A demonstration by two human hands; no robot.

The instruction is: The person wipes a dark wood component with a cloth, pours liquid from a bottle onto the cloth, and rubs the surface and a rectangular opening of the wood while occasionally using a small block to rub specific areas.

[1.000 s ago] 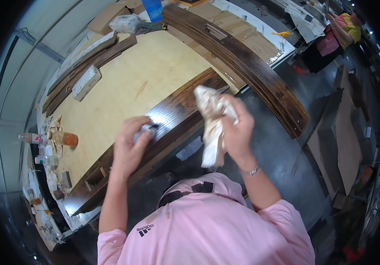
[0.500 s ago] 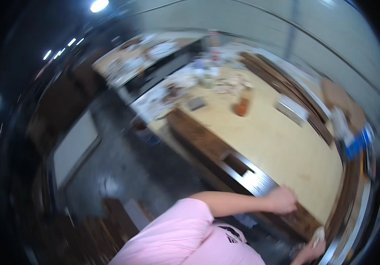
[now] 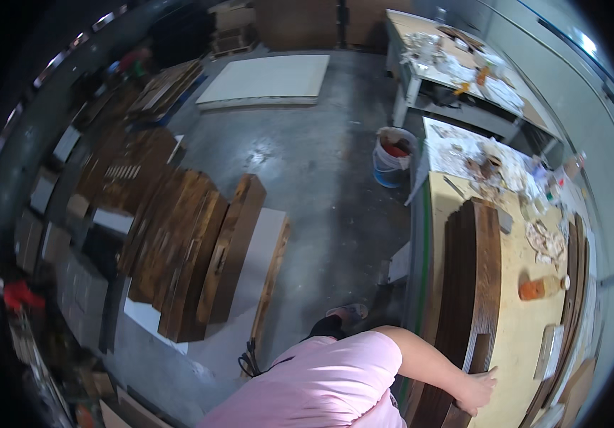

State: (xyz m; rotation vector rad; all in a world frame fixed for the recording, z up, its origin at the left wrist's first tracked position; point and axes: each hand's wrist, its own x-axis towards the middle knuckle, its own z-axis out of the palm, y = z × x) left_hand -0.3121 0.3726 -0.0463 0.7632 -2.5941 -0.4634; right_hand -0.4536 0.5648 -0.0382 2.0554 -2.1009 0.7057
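A long dark-brown wooden beam (image 3: 487, 278) lies along the near-left part of the workbench, with a rectangular slot cut in its top face. My left hand (image 3: 477, 392) rests across this beam close to the slot, its fingers curled over the right-hand edge. The palm side is hidden, as are most of the fingertips. A second dark face of wood (image 3: 457, 285) runs along the beam's left side. My right hand is out of the picture.
On the bench (image 3: 457, 185) stand an orange-filled bottle (image 3: 542, 287), a pale block (image 3: 549, 351), crumpled rags (image 3: 546, 242) and narrow wood strips (image 3: 576, 285). A bucket (image 3: 392, 157) is on the floor beyond. Stacked wooden boards (image 3: 178, 250) lie at left, near a white panel (image 3: 264, 80).
My view has swung left, bringing the floor and stacked boards into sight. The right hand, which held a white cloth, has left the picture. My left hand remains at the beam.
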